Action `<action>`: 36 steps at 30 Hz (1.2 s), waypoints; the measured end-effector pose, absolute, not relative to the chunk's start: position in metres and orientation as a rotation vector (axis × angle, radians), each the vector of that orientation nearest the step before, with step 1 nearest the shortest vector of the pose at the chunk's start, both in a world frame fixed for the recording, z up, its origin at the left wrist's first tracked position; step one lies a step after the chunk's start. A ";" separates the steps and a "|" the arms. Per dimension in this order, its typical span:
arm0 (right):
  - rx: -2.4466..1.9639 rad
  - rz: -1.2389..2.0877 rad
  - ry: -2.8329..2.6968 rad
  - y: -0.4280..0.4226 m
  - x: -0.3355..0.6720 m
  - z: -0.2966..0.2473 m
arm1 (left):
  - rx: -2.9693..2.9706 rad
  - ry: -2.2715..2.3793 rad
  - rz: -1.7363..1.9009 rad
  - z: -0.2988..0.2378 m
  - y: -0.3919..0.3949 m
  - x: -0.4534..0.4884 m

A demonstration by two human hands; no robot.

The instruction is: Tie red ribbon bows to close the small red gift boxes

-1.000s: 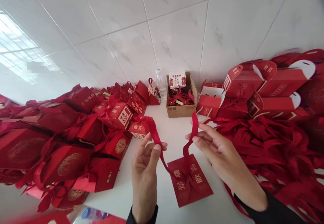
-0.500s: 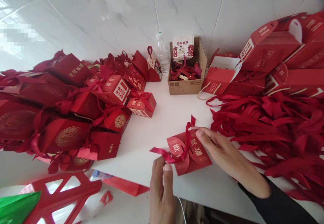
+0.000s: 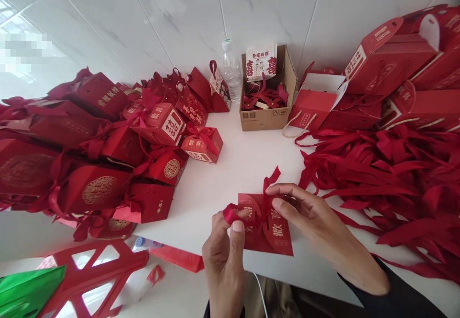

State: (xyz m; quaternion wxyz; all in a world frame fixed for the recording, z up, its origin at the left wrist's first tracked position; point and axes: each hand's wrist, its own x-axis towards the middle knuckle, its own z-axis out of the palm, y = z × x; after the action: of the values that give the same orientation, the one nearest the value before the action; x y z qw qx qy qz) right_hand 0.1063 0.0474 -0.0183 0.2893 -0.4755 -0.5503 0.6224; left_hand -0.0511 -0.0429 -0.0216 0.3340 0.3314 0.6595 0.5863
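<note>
A small red gift box (image 3: 268,234) with gold characters lies on the white table (image 3: 237,169) just in front of me. A red ribbon (image 3: 265,191) runs through its top flaps. My left hand (image 3: 224,258) pinches a folded loop of that ribbon at the box's left side. My right hand (image 3: 311,217) pinches the ribbon's other end over the middle of the box, with the free tail sticking up past my fingers.
Finished red boxes tied with bows (image 3: 108,150) are piled at the left. Loose red ribbons (image 3: 388,179) heap at the right, below larger red cartons (image 3: 388,64). A cardboard box (image 3: 268,114) and a water bottle (image 3: 230,71) stand at the tiled wall. A red stool (image 3: 93,275) is below the table edge.
Both hands lowered from holding the ribbon ends raised and apart to pinching them close together at the box. My left hand has folded its end into a loop. The view tilted downward.
</note>
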 end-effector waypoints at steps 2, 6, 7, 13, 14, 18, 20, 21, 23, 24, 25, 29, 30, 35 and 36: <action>-1.266 1.680 -1.435 0.048 0.102 -0.017 | 0.841 1.669 1.544 -0.025 -0.045 -0.053; -1.430 1.519 -1.479 0.048 0.097 -0.022 | 0.840 1.599 1.558 -0.034 -0.047 -0.056; -1.456 1.498 -1.499 0.048 0.097 -0.024 | 0.850 1.595 1.559 -0.036 -0.047 -0.057; -1.288 1.643 -1.351 0.054 0.096 -0.028 | 0.889 1.592 1.571 -0.035 -0.042 -0.058; -1.263 1.625 -1.312 0.055 0.096 -0.027 | 0.886 1.594 1.570 -0.034 -0.041 -0.057; -1.202 1.557 -1.238 0.056 0.096 -0.022 | 0.856 1.590 1.549 -0.031 -0.040 -0.055; -1.187 1.546 -1.203 0.055 0.095 -0.020 | 0.839 1.581 1.565 -0.032 -0.041 -0.054; -1.190 1.543 -1.187 0.054 0.095 -0.020 | 0.833 1.572 1.579 -0.034 -0.041 -0.054; -1.208 1.530 -1.162 0.053 0.094 -0.019 | 0.823 1.550 1.604 -0.036 -0.040 -0.053; -1.222 1.521 -1.153 0.052 0.094 -0.020 | 0.818 1.540 1.613 -0.038 -0.040 -0.053; -1.234 1.512 -1.147 0.052 0.094 -0.020 | 0.816 1.532 1.617 -0.039 -0.039 -0.053; -1.268 1.504 -1.126 0.052 0.094 -0.020 | 0.841 1.526 1.613 -0.042 -0.040 -0.055; -1.274 1.506 -1.120 0.052 0.094 -0.020 | 0.854 1.529 1.611 -0.042 -0.040 -0.055; -1.286 1.511 -1.112 0.050 0.094 -0.022 | 0.882 1.558 1.607 -0.041 -0.042 -0.057; -1.294 1.504 -1.124 0.050 0.094 -0.022 | 0.890 1.574 1.599 -0.040 -0.042 -0.058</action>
State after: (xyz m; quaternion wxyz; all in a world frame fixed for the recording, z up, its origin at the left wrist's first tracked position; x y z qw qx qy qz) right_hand 0.0944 0.0496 -0.0219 0.4175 -0.5156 -0.4481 0.5992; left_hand -0.0577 -0.0423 -0.0400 0.3558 0.3446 0.6094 0.6191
